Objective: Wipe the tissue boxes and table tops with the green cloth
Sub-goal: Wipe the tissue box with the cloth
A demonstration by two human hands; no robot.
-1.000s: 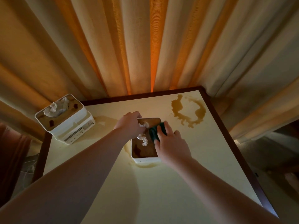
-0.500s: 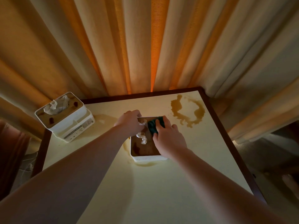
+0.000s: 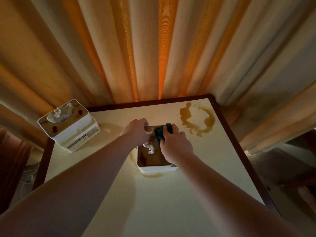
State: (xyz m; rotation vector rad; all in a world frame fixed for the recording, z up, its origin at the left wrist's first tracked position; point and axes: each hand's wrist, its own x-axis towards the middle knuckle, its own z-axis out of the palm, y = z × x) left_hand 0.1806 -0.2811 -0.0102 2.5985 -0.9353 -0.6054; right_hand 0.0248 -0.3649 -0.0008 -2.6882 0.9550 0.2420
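Heavy tan curtains [image 3: 153, 48] behind, cream counter [image 3: 153, 202] with a dark wood edge in front. Near middle of counter, white tissue box [image 3: 156, 167], brown lid stained, long axis running away from the body, tissue [image 3: 149, 147] poking from its slot. Left hand [image 3: 135, 132] curled over far left corner of that box, bracing it. Right hand [image 3: 176, 144] pressing green cloth [image 3: 162, 134] onto far right end of the lid, fingers bent over the wad, grip closed on it. Unwiped stretch of lid lying nearer the body, directly below the cloth, so likely stroke a pull back along the long axis. Brown spill ring [image 3: 196, 122] just right of the cloth, nearer the right hand. Second tissue box [image 3: 68, 125] well apart at far left corner, spotted on top.
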